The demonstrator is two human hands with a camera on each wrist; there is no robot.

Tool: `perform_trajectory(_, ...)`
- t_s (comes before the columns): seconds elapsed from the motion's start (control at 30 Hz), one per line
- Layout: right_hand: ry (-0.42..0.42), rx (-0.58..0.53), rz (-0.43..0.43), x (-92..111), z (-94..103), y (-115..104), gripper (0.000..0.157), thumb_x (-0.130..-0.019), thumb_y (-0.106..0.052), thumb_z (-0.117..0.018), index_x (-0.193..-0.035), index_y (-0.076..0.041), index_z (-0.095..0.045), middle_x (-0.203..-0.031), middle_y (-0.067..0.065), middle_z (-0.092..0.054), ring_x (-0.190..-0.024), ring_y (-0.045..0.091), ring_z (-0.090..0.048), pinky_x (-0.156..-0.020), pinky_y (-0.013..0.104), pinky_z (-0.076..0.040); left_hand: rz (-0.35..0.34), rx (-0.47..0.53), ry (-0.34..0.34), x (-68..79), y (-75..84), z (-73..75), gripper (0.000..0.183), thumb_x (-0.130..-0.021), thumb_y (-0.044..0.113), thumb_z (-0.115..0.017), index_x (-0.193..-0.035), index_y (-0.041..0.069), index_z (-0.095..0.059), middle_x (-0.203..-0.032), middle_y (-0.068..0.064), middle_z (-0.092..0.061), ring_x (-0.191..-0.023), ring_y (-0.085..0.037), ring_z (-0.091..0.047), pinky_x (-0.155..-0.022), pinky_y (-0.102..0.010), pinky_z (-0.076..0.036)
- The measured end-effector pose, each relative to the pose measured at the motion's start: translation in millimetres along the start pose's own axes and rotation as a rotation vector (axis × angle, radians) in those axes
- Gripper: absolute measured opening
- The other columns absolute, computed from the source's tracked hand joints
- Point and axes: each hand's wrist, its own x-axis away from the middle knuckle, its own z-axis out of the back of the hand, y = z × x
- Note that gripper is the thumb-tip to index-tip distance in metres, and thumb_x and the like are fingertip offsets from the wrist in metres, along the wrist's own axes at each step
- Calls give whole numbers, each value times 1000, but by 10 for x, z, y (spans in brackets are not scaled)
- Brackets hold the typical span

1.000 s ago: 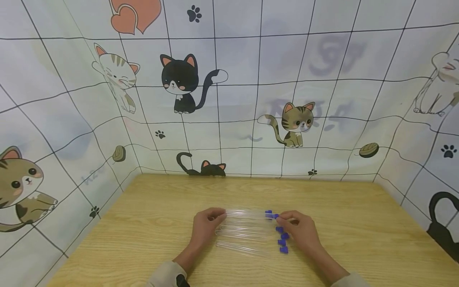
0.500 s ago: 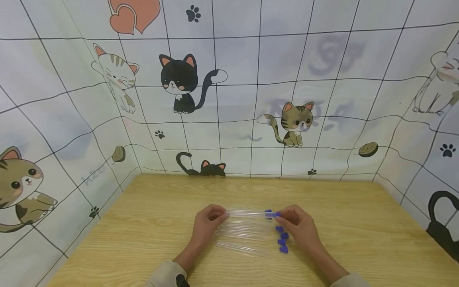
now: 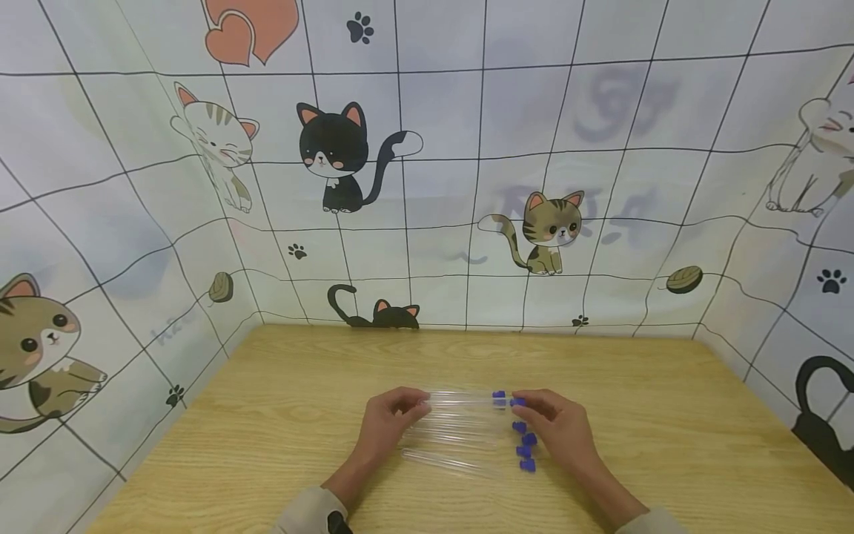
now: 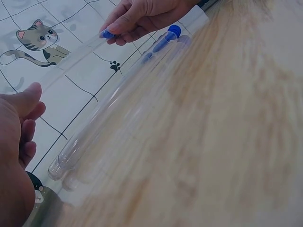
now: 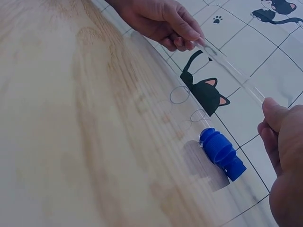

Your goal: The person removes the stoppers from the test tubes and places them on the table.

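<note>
A clear test tube is held lengthwise between the two hands. The left hand pinches its left end between thumb and fingers. At the other end, the right hand pinches a blue stopper, which sits at the tube's mouth. The fingertips partly hide that stopper. Behind the held tube, blue stoppers show at the right ends of tubes lying on the table. Nearer the person lie several more clear tubes, with loose blue stoppers in a rough column by the right hand.
The wooden table spreads out on both sides of the hands. A cloth printed with cats and grid lines rises at the table's back and sides. In the right wrist view, blue stoppers lie close below the hand.
The left hand has shifted slightly right along the tube. The right hand keeps its pinch on the stopper, its fingers moving a little. The loose stoppers lie where they were.
</note>
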Motion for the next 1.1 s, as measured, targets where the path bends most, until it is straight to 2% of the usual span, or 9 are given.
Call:
perform_trajectory(0.13,41,49,47,-4,-4,-17,24,-84,-22,-74,-104,-10,-71,-97,-2,-70,-86,11,-67,-71,24,-54,-56,9,-1,43,164,29,11,-86,8,-71,-97,11,-73,-84,-2,-68,-71,-12,-56,-62,-23,-43)
perform_trajectory(0.2,58,66,62,-3,-3,-29,23,-84,-21,-75,-104,-10,-72,-97,-3,-71,-85,11,-67,-70,23,-54,-63,13,-3,48,182,34,11,-86,10,-71,-97,11,-73,-84,-2,-69,-72,-11,-56,-62,-23,-43)
perform_trajectory(0.5,97,88,87,10,-12,-57,23,-82,-22,-76,-102,-10,-73,-95,-9,-71,-84,8,-68,-82,17,-48,-104,29,7,50,199,33,11,-85,7,-72,-96,8,-73,-84,-2,-69,-73,-13,-58,-63,-27,-44)
perform_trajectory(0.6,112,98,104,6,-17,-54,22,-82,-20,-77,-101,-10,-73,-94,-9,-71,-83,9,-68,-82,17,-48,-114,44,11,50,192,34,11,-84,6,-73,-95,8,-73,-84,-4,-70,-72,-13,-58,-62,-27,-44)
perform_trajectory(0.83,142,61,109,-4,-24,-70,18,-80,-18,-78,-97,-15,-74,-93,-7,-71,-83,10,-68,-79,17,-49,-183,56,9,37,178,42,12,-84,5,-72,-96,6,-73,-85,-8,-70,-72,-11,-56,-60,-28,-45)
perform_trajectory(1.0,120,61,89,3,-23,-78,20,-80,-20,-78,-98,-14,-74,-94,-6,-71,-83,9,-68,-73,19,-52,-167,59,10,46,188,48,11,-84,4,-72,-95,4,-73,-85,-9,-70,-73,-12,-57,-63,-27,-46)
perform_trajectory(1.1,78,32,87,15,-12,-73,21,-81,-20,-77,-99,-12,-73,-94,-4,-72,-82,11,-68,-70,23,-53,-129,57,12,51,192,51,11,-85,4,-71,-96,3,-72,-89,-10,-71,-76,-14,-60,-67,-27,-47)
